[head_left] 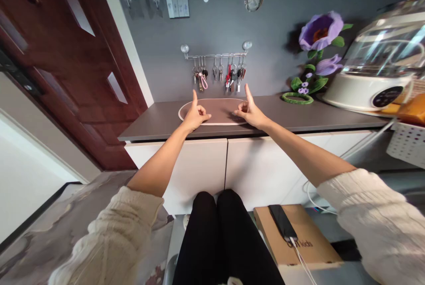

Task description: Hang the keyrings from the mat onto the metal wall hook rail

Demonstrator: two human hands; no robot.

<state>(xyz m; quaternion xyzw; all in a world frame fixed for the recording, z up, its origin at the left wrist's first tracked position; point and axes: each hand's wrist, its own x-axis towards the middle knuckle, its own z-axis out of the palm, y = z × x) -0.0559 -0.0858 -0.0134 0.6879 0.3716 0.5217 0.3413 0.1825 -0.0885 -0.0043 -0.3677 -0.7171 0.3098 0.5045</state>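
Observation:
Both my arms reach out over a grey cabinet top [156, 121]. My left hand [195, 116] hovers at the left edge of an oval brown mat [219, 110], forefinger pointing up, thumb out, the other fingers curled; it holds nothing. My right hand [249, 111] mirrors it at the mat's right edge, forefinger up, thumb pointing inward, nothing in it. Behind the hands, a wall rail [215, 55] carries several bunches of keys [217, 75].
A dark red door [66, 63] stands at the left. On the cabinet's right are purple artificial flowers [317, 50] and a white appliance with a clear lid [375, 72]. On the floor, a cardboard box [299, 240] holds a phone [282, 222] on a cable.

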